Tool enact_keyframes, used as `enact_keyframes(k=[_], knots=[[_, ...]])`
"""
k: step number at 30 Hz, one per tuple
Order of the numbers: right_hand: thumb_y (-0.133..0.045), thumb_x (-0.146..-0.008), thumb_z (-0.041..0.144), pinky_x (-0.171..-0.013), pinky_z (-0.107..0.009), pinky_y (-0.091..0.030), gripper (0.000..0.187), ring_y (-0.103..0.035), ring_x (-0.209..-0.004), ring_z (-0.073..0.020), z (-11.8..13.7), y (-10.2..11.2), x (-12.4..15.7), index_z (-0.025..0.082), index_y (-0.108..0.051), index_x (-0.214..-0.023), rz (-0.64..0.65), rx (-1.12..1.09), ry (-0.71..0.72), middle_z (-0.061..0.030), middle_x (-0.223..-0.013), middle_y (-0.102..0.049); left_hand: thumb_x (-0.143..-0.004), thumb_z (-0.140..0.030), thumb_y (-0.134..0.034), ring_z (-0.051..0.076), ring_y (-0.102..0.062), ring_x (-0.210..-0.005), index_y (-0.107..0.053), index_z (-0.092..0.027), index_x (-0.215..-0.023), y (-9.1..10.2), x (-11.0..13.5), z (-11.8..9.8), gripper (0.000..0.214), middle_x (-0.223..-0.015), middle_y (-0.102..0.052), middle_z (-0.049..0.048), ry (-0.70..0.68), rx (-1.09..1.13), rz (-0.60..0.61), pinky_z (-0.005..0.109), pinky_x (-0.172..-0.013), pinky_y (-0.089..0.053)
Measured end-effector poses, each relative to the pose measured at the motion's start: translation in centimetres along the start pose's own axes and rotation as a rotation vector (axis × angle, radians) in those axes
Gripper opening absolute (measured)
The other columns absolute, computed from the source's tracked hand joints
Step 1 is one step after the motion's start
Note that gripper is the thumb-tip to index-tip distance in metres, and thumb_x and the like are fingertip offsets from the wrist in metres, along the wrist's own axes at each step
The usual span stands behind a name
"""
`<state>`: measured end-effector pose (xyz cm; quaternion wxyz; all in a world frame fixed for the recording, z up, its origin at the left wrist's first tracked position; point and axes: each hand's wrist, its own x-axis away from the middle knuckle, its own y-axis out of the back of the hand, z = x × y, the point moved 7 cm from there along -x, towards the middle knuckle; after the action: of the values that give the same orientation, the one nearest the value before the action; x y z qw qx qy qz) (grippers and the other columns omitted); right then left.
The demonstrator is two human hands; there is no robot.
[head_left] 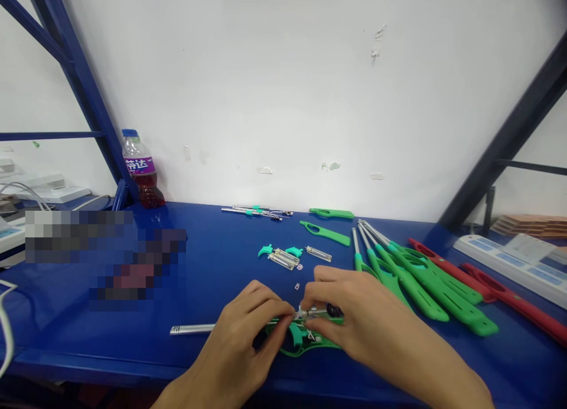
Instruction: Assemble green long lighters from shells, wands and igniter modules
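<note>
My right hand (343, 306) pinches a clear fuel tank (315, 313) of a long-nosed lighter, with a dark round part at its right end. My left hand (252, 320) has thumb and forefinger closed at the tank's left tip; what they grip, if anything, is too small to make out. Below both hands lies an opened green lighter shell (295, 353) with a teal trigger (297, 334) in it. Its metal tube (190, 329) points left, partly hidden by my left hand. Just beyond are loose clear tanks (281, 260), teal triggers (265, 251) and small pink pieces (297, 286).
Several green lighters (411, 285) and red lighter shells (514, 294) lie at right, before a white power strip (509, 267). Metal tubes (252, 212) and green half shells (325, 232) lie near the wall. A drink bottle (140, 170) stands at back left. The blue table's front edge (88, 362) is close.
</note>
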<state>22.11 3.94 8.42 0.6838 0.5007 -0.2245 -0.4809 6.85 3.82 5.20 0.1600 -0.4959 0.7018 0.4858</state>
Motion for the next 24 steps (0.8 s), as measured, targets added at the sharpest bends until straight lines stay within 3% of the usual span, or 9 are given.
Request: enact_keyframes(k=[19, 24], knots=[[-0.082, -0.089, 0.012, -0.063, -0.027, -0.037, 0.019, -0.06, -0.072, -0.0134, 0.14, 0.4, -0.25, 0.028, -0.072, -0.084, -0.011, -0.049, 0.01, 0.0066, -0.086, -0.067, -0.1, 0.001, -0.061, 0.019, -0.063, -0.08, -0.073, -0.02, -0.107, 0.15, -0.19, -0.39, 0.026, -0.091, -0.074, 0.004, -0.025, 0.002, -0.012, 0.031, -0.069, -0.051], [-0.085, -0.089, 0.021, -0.066, -0.029, -0.039, 0.013, -0.065, -0.076, -0.0162, -0.53, 0.36, 0.01, 0.031, -0.077, -0.091, -0.016, -0.04, -0.038, 0.0064, -0.087, -0.072, -0.102, -0.002, -0.058, 0.021, -0.066, -0.087, -0.073, -0.022, -0.117, 0.02, -0.04, -0.24, 0.029, -0.098, -0.075, 0.0052, -0.014, -0.03, 0.005, 0.032, -0.076, -0.054]])
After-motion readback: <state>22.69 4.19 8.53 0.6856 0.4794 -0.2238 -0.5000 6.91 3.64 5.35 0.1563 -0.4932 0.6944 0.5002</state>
